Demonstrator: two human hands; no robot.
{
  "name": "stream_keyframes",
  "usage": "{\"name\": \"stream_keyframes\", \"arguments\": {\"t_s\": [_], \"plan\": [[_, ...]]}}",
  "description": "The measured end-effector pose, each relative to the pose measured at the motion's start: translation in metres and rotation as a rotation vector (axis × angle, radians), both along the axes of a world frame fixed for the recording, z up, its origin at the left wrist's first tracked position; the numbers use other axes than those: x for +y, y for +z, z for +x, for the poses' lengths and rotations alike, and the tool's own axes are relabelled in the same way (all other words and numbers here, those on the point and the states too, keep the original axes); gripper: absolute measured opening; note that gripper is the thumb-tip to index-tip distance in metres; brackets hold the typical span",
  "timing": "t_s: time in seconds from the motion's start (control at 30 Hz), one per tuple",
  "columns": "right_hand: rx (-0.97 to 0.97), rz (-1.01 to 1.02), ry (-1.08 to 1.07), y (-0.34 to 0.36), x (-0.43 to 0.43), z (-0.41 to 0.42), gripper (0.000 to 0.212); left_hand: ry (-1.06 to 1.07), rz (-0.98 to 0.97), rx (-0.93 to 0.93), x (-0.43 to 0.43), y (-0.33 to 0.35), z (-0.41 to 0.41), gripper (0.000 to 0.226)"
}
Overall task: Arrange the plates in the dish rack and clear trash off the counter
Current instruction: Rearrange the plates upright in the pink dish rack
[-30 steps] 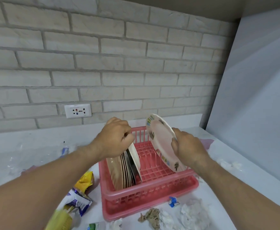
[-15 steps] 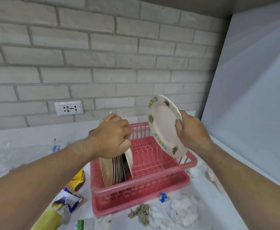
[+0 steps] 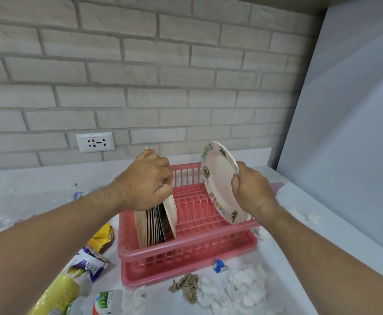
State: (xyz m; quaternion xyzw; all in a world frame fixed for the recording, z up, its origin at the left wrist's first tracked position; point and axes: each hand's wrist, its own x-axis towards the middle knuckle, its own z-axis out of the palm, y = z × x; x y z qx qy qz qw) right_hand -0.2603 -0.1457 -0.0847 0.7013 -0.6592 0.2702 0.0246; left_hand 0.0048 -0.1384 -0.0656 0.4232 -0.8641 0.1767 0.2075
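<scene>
Head view, one frame.

- Rack (image 3: 186, 243): pink plastic, on the white counter (image 3: 297, 196), set against a brick wall.
- Stack (image 3: 155, 223): several plates on edge in the left part of the rack, packed close, leaning slightly.
- Left hand (image 3: 149, 178): fingers curled over the top edges of the stack, gripping it from above. The upper half of the stack is hidden by the hand.
- Plate (image 3: 217, 183): pale with a leaf and coloured-block border. It is held tilted over the right part of the rack, face turned left toward the stack. Its lower rim sits close to the rack's right rim; cannot tell if they touch.
- Right hand (image 3: 251, 189): closed on the plate's right rim, thumb on the near side.
- Gap of bare rack slots between stack and plate.
- Trash on the counter, near side: brown wad (image 3: 187, 286), white tissues (image 3: 245, 289) and blue scrap (image 3: 219, 266) in front of the rack. Yellow pack (image 3: 58, 294) and purple wrapper (image 3: 90, 264) lie near left.
- More tissue bits to the right of the rack.
- Socket (image 3: 95, 142) on the wall, far left of the rack.
</scene>
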Motion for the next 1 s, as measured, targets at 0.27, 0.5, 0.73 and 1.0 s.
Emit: {"name": "stream_keyframes", "arguments": {"t_s": [0.27,0.5,0.73,1.0], "plan": [[-0.209,0.094,-0.071,0.001,0.0,-0.025,0.021,0.019,0.027,0.005,0.003,0.001,0.0,0.037],[-0.326,0.171,-0.056,0.006,-0.003,-0.031,0.015,0.005,0.058,0.018,0.004,0.001,0.001,0.037],[-0.301,0.111,-0.071,0.013,0.008,-0.031,0.065,-0.062,0.102,0.019,0.005,0.002,0.005,0.041],[-0.052,-0.009,0.479,0.011,0.05,0.067,0.045,-0.071,0.183,0.357,0.008,-0.001,0.008,0.037]]}}
